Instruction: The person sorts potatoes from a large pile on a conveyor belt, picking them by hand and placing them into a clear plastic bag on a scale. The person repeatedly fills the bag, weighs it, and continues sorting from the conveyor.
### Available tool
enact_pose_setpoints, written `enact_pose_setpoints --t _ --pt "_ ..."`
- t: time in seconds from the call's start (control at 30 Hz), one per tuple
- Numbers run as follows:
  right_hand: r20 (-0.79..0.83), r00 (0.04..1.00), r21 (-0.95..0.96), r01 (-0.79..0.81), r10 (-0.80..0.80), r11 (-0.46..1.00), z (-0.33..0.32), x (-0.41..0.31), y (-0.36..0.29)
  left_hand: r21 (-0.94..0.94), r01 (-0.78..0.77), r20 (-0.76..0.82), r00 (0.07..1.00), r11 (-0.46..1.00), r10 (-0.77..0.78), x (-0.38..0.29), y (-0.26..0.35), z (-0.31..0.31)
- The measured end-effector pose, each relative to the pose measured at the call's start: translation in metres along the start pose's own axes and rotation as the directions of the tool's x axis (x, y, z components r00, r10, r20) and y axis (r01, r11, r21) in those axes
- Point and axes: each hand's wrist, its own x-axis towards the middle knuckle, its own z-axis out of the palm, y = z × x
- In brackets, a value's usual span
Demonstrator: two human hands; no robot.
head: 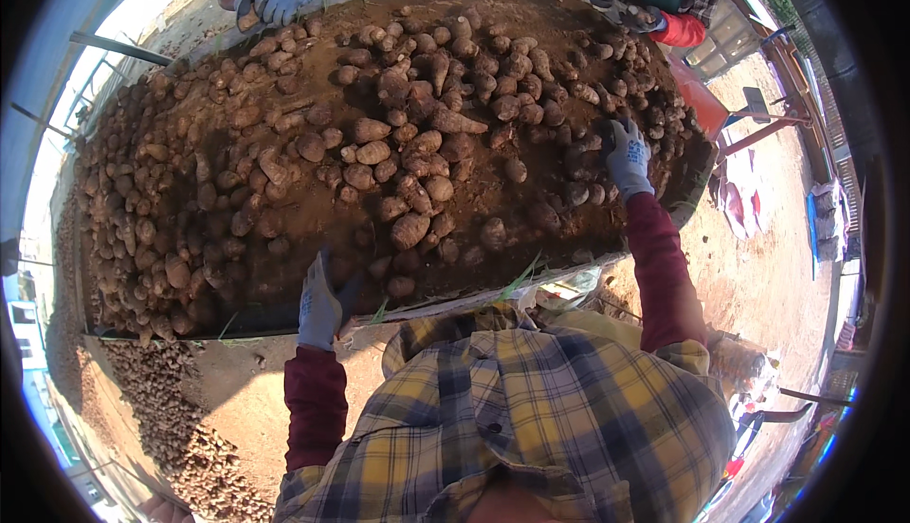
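Observation:
Many brown, soil-covered taro corms (410, 230) lie on a long table (455, 302) spread with earth. My left hand (323, 302), in a light grey and dark work glove, is at the table's near edge with its fingers apart and nothing seen in it. Out over the right part of the table reaches my right hand (628, 153), gloved alike, among small corms (576, 194). Its palm side faces away, so whether it holds a corm cannot be told.
Across the table, a person's gloved hands (288, 0) hold a corm at the upper left. Another person's gloved hands (643, 19) are at the upper right. A heap of small corms (153, 388) covers the ground at lower left. A red metal part (700, 100) adjoins the table's right end.

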Motion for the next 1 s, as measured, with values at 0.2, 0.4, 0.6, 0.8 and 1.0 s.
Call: enact_pose_setpoints --t 0.2,0.4,0.6,0.8,1.0 --pt "-0.136 0.849 0.355 0.523 -0.511 0.775 0.023 -0.003 -0.152 0.033 -0.047 0.302 0.953 0.998 0.035 0.040 0.063 0.022" --pt "0.193 0.863 0.339 0.389 -0.468 0.857 0.061 0.002 -0.270 0.140 0.031 0.288 0.955 0.990 -0.071 0.039 0.081 0.035" --pt "0.168 0.832 0.257 0.481 -0.529 0.838 0.078 0.027 -0.197 0.072 -0.086 0.265 0.962 0.994 0.064 0.028 0.067 0.041" --pt "0.015 0.972 0.066 0.231 -0.232 0.971 0.066 0.065 -0.088 0.047 -0.067 0.278 0.959 0.997 0.051 0.033 0.069 0.040" --pt "-0.273 0.930 0.055 0.269 -0.245 0.961 0.041 0.044 -0.116 -0.236 -0.016 0.293 0.952 0.972 0.087 0.056 0.076 0.033"
